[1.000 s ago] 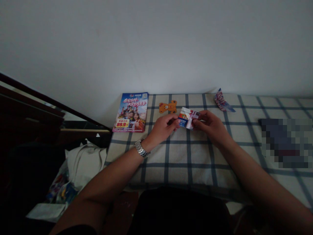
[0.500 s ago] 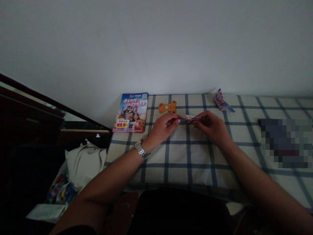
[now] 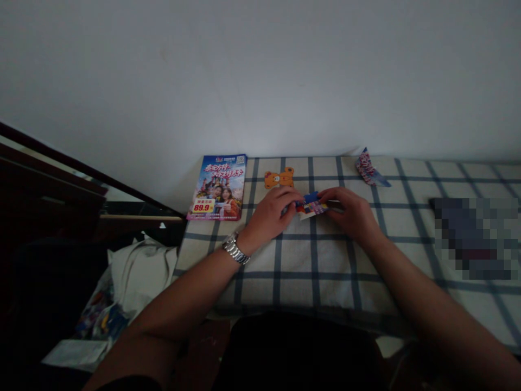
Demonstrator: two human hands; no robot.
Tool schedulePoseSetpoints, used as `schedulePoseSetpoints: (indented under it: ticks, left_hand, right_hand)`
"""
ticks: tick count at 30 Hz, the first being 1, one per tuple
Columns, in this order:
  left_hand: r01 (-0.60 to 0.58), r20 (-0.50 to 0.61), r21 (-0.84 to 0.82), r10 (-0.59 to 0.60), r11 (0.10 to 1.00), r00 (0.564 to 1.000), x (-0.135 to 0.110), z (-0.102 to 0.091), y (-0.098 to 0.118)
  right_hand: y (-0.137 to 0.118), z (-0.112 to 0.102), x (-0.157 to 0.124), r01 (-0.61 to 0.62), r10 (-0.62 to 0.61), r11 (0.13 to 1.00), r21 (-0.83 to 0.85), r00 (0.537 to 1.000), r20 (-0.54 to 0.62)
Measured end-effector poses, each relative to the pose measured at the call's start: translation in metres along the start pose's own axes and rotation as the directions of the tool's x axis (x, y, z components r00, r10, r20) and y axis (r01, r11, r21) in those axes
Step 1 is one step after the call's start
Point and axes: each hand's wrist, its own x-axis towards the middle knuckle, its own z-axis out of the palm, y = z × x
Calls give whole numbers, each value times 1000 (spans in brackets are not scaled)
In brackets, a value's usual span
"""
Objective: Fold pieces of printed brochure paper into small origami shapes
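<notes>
Your left hand (image 3: pixel 271 212) and right hand (image 3: pixel 350 212) both pinch the folded paper (image 3: pixel 311 207), which sits between them in the middle of the frame, on the checked cloth (image 3: pixel 309 260).

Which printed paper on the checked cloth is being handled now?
The small folded paper pinched between left hand and right hand; the large flyer and folded piece by the wall lie untouched.
</notes>
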Motion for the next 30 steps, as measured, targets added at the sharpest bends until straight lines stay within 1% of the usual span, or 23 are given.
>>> schedulePoseSetpoints:
  ticks: [3, 6, 10, 16, 20, 30]
  left_hand:
    - [-55, 72, 74, 50, 996, 996, -2, 2, 1]
    - [-106, 140, 166, 83, 980, 987, -3, 4, 1]
    - [-146, 205, 260, 93, 954, 974, -3, 2, 2]
    - [-157, 246, 329, 76, 931, 966, -4, 0, 8]
    - [-161, 271, 359, 63, 919, 961, -5, -2, 12]
    - [-156, 273, 369, 53, 916, 960, -6, -1, 15]
  right_hand:
    - [2, 0, 1, 94, -89, 988, -122, 995, 46]
    - [3, -2, 2, 194, -174, 959, -207, 979, 111]
    - [5, -5, 3, 239, -203, 927, -288, 968, 150]
    - [7, -3, 5, 331, -292, 862, -384, 943, 158]
    - [9, 0, 6, 346, -296, 842, -413, 938, 181]
    - [13, 0, 4, 286, -231, 869, -403, 956, 180]
